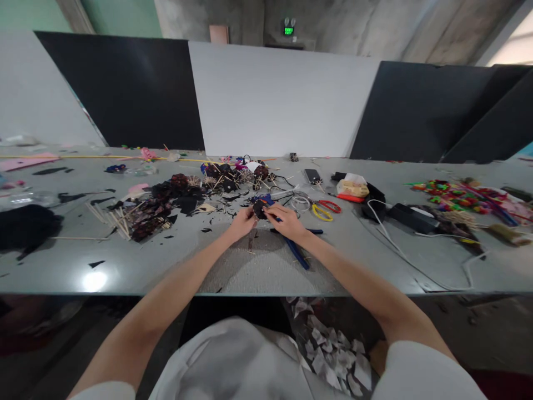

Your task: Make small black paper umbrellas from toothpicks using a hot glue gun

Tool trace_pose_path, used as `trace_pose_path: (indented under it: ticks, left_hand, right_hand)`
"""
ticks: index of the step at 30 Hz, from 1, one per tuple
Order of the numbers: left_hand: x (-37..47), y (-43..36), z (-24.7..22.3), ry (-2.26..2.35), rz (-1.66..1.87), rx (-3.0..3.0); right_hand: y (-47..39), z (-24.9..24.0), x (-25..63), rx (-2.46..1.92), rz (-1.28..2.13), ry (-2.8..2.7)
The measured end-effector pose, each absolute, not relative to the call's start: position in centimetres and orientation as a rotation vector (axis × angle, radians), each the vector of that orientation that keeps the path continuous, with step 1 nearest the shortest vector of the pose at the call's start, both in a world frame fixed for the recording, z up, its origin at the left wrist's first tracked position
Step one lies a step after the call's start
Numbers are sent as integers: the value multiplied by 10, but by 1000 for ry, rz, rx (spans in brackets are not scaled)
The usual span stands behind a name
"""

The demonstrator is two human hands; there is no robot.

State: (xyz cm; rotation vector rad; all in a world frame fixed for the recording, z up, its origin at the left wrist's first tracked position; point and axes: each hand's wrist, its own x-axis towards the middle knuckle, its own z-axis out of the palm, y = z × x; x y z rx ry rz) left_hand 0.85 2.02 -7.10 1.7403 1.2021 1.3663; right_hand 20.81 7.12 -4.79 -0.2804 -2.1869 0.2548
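Observation:
Both hands meet over the middle of the grey table, at a small dark, rounded piece point(259, 209). My left hand point(243, 223) pinches it from the left side. From the right, the fingers of my right hand point(286, 220) are closed on its other edge. Blue-handled pliers point(297, 254) lie under and beside my right wrist. Just behind the hands are black scraps and something blue, partly hidden by the fingers.
Yellow-handled scissors point(322, 212) and red-handled ones point(330, 206) lie right of the hands, near a phone point(312, 176). A heap of dark pieces and sticks point(145, 216) is at left. A white cable point(400, 253) and colourful bits point(453, 197) are at right.

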Motion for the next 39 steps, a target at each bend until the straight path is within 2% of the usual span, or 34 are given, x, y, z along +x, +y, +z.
trace_pose_path:
  ticks: [13,29,32,37,39]
  left_hand:
    - [3,24,-64,979,1424,1502]
    - [4,22,-72,1065,1389,1474]
    - [2,25,-73,1073,1360,1469]
    - [1,25,-71,1153,1335,1667]
    - [0,23,-69,1203,1318,1772]
  right_hand:
    - [63,-44,207,-401,243,-2069]
    - [67,-50,207,-302,217,-2296]
    - [71,-50,208,-310,303,-2265]
    - [76,-56,203,-499,696,-2050]
    - [74,-56,200,-573,732,-2008]
